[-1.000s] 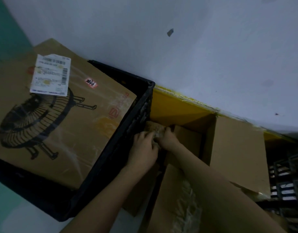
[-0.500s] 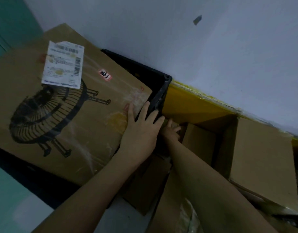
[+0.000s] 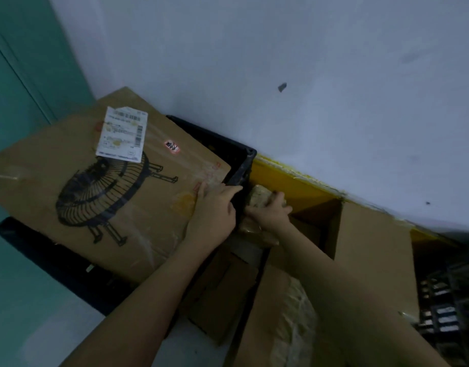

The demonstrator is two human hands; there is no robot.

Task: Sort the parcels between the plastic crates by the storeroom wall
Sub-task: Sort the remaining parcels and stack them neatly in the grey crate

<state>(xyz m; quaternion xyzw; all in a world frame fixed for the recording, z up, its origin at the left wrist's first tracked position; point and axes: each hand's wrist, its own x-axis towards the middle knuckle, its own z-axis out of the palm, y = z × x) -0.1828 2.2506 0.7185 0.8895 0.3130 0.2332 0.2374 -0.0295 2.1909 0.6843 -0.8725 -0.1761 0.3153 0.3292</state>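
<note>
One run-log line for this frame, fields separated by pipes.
left hand: holds black crate rim | right hand: grip on taped parcel | fan box: lies on crate | stage: parcel beside crate

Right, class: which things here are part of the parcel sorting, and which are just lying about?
Job:
small parcel, gripped by right hand
black crate, held by left hand
fan box
open carton

Lying about:
white wall
green door

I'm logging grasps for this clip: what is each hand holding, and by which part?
The right hand grips a small taped parcel by its near end. The left hand holds the black crate by its rim.
</note>
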